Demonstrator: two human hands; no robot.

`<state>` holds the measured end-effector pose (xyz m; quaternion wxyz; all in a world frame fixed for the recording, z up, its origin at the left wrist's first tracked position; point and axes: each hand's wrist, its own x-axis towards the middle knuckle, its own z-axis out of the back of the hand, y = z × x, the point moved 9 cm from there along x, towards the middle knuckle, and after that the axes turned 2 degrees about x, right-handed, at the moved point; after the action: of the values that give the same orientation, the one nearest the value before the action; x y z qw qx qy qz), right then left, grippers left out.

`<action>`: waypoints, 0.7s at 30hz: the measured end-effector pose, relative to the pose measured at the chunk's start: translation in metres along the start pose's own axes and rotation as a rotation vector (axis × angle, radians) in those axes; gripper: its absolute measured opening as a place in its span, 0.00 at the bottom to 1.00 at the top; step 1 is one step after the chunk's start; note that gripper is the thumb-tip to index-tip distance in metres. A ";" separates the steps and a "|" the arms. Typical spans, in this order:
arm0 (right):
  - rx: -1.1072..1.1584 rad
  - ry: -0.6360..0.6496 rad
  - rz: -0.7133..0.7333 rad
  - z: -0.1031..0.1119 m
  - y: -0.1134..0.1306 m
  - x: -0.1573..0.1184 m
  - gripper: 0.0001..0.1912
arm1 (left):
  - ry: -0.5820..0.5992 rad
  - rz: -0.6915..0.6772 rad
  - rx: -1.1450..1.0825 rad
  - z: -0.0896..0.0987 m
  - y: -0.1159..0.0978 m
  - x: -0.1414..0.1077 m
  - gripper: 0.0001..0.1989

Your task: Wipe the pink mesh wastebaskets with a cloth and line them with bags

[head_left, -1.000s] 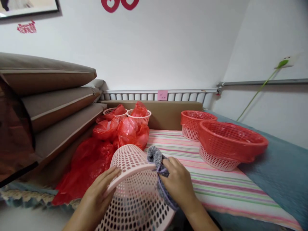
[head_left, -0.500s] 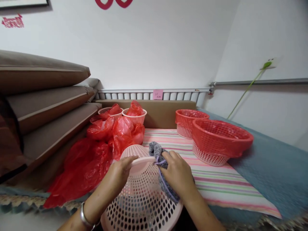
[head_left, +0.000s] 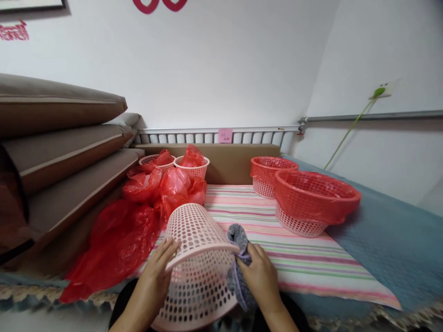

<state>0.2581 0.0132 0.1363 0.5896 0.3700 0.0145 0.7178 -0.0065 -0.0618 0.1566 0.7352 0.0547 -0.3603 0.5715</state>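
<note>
A pale pink perforated plastic basket (head_left: 197,226) lies tipped toward me, its mouth facing my lap and its base pointing away. My left hand (head_left: 161,263) grips its rim on the left, fingers laid along the outer wall, the thumb hidden. At the right side of the rim, my right hand (head_left: 258,272) pinches a grey cloth with purple edging (head_left: 238,281) against the plastic. Part of the cloth bunches up above the rim, and the rest hangs down below it.
Two baskets lined with red bags, one small (head_left: 265,180) and one large (head_left: 301,221), stand at right on a striped cloth (head_left: 311,265). Red plastic bags (head_left: 117,240) lie at left before two pink baskets (head_left: 199,171). Grey-brown cushions (head_left: 69,138) are stacked at far left.
The basket has turned, its rim now slanting down toward the left. My left hand has moved down and left along the rim; my right hand and the cloth have slid lower and slightly right.
</note>
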 end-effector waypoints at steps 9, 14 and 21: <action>-0.074 -0.007 0.296 0.043 0.101 0.005 0.10 | 0.257 -0.084 0.022 0.001 -0.083 0.050 0.31; -0.059 0.040 0.157 0.020 0.059 0.008 0.09 | 0.191 -0.024 -0.022 0.005 -0.050 0.032 0.28; 0.126 0.111 -0.073 -0.037 -0.004 -0.002 0.14 | 0.058 0.051 -0.122 0.012 0.015 -0.021 0.22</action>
<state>0.2416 0.0282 0.1068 0.5895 0.3650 0.1058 0.7128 -0.0276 -0.0793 0.1483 0.7327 -0.0159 -0.3741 0.5683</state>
